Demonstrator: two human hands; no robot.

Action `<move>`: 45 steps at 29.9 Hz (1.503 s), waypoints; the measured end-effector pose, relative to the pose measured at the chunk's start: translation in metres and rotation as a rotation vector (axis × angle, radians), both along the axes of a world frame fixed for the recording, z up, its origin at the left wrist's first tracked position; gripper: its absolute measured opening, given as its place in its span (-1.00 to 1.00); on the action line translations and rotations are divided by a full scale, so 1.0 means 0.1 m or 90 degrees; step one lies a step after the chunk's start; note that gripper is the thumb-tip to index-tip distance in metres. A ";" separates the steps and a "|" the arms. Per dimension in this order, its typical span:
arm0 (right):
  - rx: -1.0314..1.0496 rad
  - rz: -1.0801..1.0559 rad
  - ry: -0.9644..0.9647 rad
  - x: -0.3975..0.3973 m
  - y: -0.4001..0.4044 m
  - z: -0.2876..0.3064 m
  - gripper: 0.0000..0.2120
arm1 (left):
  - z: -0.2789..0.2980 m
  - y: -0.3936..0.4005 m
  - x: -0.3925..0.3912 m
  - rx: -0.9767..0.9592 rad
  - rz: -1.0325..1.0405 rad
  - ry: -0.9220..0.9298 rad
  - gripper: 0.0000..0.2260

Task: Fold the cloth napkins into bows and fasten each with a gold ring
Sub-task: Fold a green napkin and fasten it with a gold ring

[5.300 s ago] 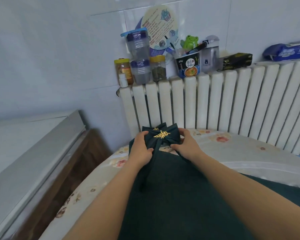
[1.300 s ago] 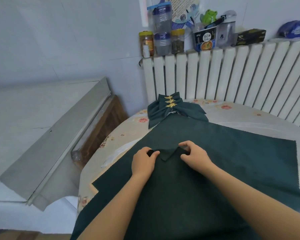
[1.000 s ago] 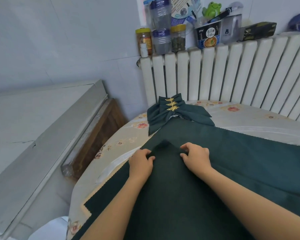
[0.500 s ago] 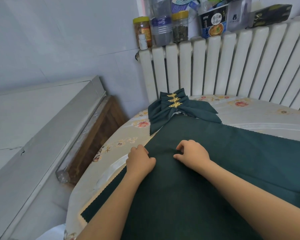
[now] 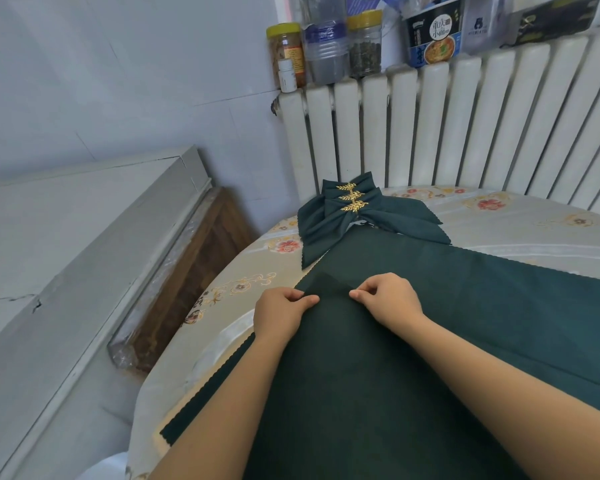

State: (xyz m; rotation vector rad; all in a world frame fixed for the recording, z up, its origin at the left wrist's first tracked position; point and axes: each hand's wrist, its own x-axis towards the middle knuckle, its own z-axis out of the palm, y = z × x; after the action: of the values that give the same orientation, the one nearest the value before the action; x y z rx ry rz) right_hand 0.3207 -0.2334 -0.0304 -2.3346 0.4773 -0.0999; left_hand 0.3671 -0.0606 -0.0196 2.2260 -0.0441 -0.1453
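Pinching napkin (image 5: 413, 358) | both hands (image 5: 333, 303) grip folded corner | corner points toward radiator (image 5: 465, 123)

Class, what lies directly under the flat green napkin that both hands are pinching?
The flat green napkin lies on the floral tablecloth; whether more napkins lie beneath is hidden.

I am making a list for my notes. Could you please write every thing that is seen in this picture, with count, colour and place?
flat napkin: one, dark green, spread on the table, far corner folded over
finished bows: three, dark green, stacked at the table's far edge
gold rings: three, gold leaf shape, one on each bow
tablecloth: one, pale with flowers, covers the table
radiator: one, white, behind the table
jars and boxes: several, mixed colours, on top of the radiator
left hand: pinches the folded corner
right hand: pinches the same fold
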 end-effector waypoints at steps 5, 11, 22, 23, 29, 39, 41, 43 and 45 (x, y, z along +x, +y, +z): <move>0.001 0.000 -0.027 0.01 -0.02 -0.03 -0.90 | -0.02 -0.01 0.01 -0.052 -0.018 -0.003 -0.90; 0.036 0.064 -0.113 -0.02 -0.08 -0.09 -0.80 | -0.04 0.11 -0.04 -0.089 -0.151 -0.070 -0.85; -0.270 0.164 -0.106 -0.10 0.00 -0.10 -0.69 | -0.18 0.13 -0.08 0.152 -0.270 -0.230 -0.87; -0.287 0.172 -0.095 -0.10 0.02 -0.11 -0.63 | -0.18 0.11 -0.08 0.154 -0.272 -0.225 -0.84; -0.267 0.148 -0.060 -0.03 0.08 -0.09 -0.63 | -0.20 0.02 -0.08 0.135 -0.225 -0.158 -0.81; -0.262 0.205 -0.102 0.00 0.15 0.03 -0.89 | 0.00 -0.09 -0.10 0.232 -0.225 -0.115 -0.82; -0.279 0.221 -0.162 -0.11 0.13 0.02 -0.92 | 0.01 -0.06 -0.17 0.240 -0.240 -0.180 -0.91; -0.298 0.245 -0.193 -0.21 0.10 -0.01 -0.94 | -0.02 -0.01 -0.24 0.236 -0.272 -0.238 -0.93; -0.310 0.272 -0.196 -0.29 0.08 -0.03 -0.93 | -0.04 0.06 -0.31 0.242 -0.307 -0.269 -0.87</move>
State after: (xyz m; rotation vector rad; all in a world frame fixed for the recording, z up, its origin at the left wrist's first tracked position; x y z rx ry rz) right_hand 0.2919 -0.2258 -0.0332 -2.7708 -0.2312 -0.3998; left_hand 0.3359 -0.0547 -0.0240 2.5488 -0.8489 0.0657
